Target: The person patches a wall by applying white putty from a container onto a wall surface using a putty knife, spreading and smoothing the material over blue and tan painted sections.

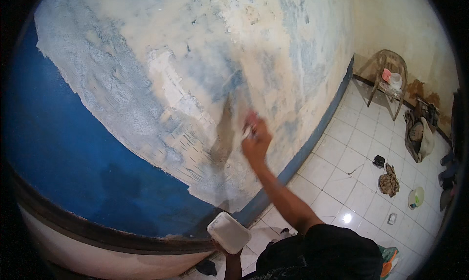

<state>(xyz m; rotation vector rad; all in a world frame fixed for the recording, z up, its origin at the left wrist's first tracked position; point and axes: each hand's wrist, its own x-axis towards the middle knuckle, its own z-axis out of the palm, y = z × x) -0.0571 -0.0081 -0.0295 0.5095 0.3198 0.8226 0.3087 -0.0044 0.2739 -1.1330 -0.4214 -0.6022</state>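
In front of me stands a wall point(205, 84) coated unevenly with whitish and cream filler over blue paint. My right hand point(259, 138), arm stretched out, is closed on a small hand tool point(251, 118) with a red part, held at the wall's coated surface. Motion smears the tool, so its blade or edge cannot be made out. Low and nearer to me, my left hand point(229, 252) grips a white rounded rectangular tub point(228, 232) from below. Most of that hand's fingers are hidden by the tub.
Bare blue paint point(83, 153) fills the lower left, above a dark ledge point(97, 236). On the white tiled floor point(342, 182) lie a crumpled brown cloth point(389, 181), a black object point(378, 161) and a pale bucket point(416, 198). A chair point(391, 70) stands in the far corner.
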